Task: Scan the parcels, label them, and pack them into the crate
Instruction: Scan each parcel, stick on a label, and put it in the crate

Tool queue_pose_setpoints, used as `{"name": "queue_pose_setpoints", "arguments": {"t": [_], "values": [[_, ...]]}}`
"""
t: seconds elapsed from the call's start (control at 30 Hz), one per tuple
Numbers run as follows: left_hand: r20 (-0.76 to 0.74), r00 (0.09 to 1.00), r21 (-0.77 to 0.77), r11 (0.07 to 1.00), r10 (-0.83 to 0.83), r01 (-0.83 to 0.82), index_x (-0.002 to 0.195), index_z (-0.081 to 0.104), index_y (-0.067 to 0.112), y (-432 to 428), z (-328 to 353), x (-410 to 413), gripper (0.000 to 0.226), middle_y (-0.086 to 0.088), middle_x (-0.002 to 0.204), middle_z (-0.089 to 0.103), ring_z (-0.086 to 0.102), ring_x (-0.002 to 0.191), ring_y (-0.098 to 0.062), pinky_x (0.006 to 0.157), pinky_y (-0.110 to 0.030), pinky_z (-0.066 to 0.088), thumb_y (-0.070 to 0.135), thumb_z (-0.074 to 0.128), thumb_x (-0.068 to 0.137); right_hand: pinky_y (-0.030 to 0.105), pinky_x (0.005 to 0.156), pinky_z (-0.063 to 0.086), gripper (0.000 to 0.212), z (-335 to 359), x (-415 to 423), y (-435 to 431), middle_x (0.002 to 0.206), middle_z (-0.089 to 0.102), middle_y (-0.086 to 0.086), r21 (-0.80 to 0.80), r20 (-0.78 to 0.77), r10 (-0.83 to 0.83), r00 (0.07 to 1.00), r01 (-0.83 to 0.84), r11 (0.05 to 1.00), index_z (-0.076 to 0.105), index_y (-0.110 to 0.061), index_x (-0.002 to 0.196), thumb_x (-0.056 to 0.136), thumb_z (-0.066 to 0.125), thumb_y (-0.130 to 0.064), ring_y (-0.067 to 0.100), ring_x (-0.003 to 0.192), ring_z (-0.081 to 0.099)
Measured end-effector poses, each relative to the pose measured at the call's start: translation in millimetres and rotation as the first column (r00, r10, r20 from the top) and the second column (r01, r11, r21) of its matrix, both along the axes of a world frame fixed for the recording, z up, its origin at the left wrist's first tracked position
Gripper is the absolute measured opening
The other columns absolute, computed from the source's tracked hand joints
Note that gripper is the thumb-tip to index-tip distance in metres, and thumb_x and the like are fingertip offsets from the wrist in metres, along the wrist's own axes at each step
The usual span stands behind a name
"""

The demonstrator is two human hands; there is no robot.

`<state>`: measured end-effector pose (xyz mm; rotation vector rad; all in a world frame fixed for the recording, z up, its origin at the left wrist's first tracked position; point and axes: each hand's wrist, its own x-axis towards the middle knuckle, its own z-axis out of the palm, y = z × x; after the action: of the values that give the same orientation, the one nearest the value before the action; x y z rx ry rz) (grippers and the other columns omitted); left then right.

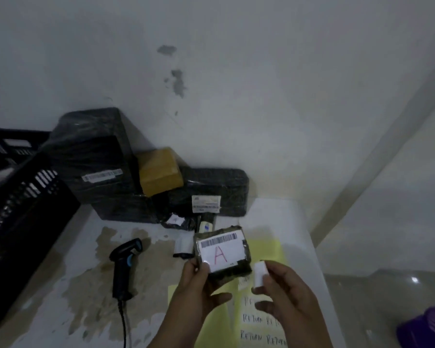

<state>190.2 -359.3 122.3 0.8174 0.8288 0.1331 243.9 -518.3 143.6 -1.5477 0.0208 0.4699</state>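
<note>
Black parcel [224, 252] and white slip [259, 272] in the hands [199, 295], near table [274, 217] edge.

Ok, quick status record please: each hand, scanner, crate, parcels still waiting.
left hand: grips small dark parcel labelled with barcode and red A
right hand: pinches small white label, beside that parcel
barcode scanner: lying on table, left of hands
black crate: far left, contents unclear
waiting: black-wrapped parcels and brown parcel against wall
yellow sheet: RETURN stickers, under hands
</note>
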Motion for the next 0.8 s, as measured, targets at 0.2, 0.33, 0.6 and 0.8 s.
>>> {"name": "queue_pose_setpoints", "arguments": {"t": [0.2, 0.33, 0.6, 0.8], "values": [[0.119, 0.991, -0.013, 0.999, 0.053, -0.052, 0.117, 0.053, 0.021, 9.7, 30.5, 4.7, 0.013, -0.012, 0.112, 0.071, 0.078, 0.077, -0.027, 0.053, -0.035, 0.06, 0.019, 0.045, 0.107, 0.032, 0.061, 0.059, 0.024, 38.9, 10.4, 25.6, 0.085, 0.076, -0.003, -0.091, 0.161, 0.09, 0.983, -0.075, 0.993, 0.072, -0.024, 0.096, 0.085, 0.07, -0.003, 0.014, 0.071, 0.07], [0.151, 0.985, 0.052, 0.994, 0.088, -0.097, 0.118, 0.052, 0.027, 15.1, 39.1, 0.3, 0.015, -0.011, 0.115, 0.071, 0.078, 0.086, -0.026, 0.062, -0.037, 0.06, 0.02, 0.044, 0.108, 0.046, 0.074, 0.058, 0.017, 51.8, 11.0, 36.3, 0.076, 0.074, 0.003, -0.122, 0.258, 0.139, 0.956, -0.111, 0.986, 0.07, -0.019, 0.087, 0.082, 0.074, -0.003, 0.025, 0.071, 0.068], [0.183, 0.977, 0.134, 0.982, 0.107, -0.133, 0.118, 0.047, 0.032, 14.9, 45.3, -6.5, 0.015, -0.009, 0.128, 0.063, 0.073, 0.098, -0.025, 0.071, -0.042, 0.06, 0.021, 0.044, 0.107, 0.014, 0.063, 0.05, 0.031, 57.8, 10.3, 56.5, 0.095, 0.071, -0.02, -0.277, 0.721, 0.261, 0.642, -0.079, 0.958, 0.057, -0.038, 0.082, 0.084, 0.075, -0.013, -0.001, 0.083, 0.066], [0.249, 0.964, 0.162, 0.977, 0.096, -0.139, 0.119, 0.044, 0.035, 7.3, 54.4, -9.3, 0.022, -0.002, 0.126, 0.062, 0.07, 0.105, -0.023, 0.075, -0.041, 0.063, 0.018, 0.048, 0.105, 0.007, 0.075, 0.044, 0.011, 44.6, 13.7, 73.9, 0.1, 0.059, -0.014, -0.328, 0.87, 0.275, 0.409, 0.066, 0.942, 0.062, -0.026, 0.092, 0.085, 0.056, -0.032, 0.001, 0.089, 0.056]]}}
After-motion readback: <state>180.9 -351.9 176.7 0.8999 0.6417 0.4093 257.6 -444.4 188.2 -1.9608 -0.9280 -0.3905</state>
